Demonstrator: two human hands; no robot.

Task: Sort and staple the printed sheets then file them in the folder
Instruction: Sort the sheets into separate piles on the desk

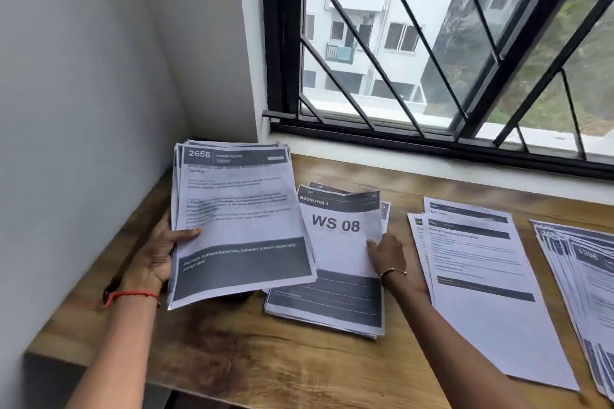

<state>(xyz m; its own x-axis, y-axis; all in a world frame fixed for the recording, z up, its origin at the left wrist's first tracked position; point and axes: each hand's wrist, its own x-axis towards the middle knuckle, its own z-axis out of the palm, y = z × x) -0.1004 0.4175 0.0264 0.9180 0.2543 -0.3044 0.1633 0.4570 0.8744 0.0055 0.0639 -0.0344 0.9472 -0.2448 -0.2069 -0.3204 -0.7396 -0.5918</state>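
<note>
One wide-angle view, worn on the person's head, sits above the near edge of the wooden desk (282, 368) and looks forward and down. It faces the corner where the white wall (83, 76), from nine to eleven o'clock, meets the barred window (432, 43), from twelve to three. It is close. Both forearms enter from six o'clock, and headings read plainly on the stack of sheets (239, 209) gripped by the left hand (159, 252) and the WS 08 sheet (335, 242) pinched by the right hand (388, 254).
</note>
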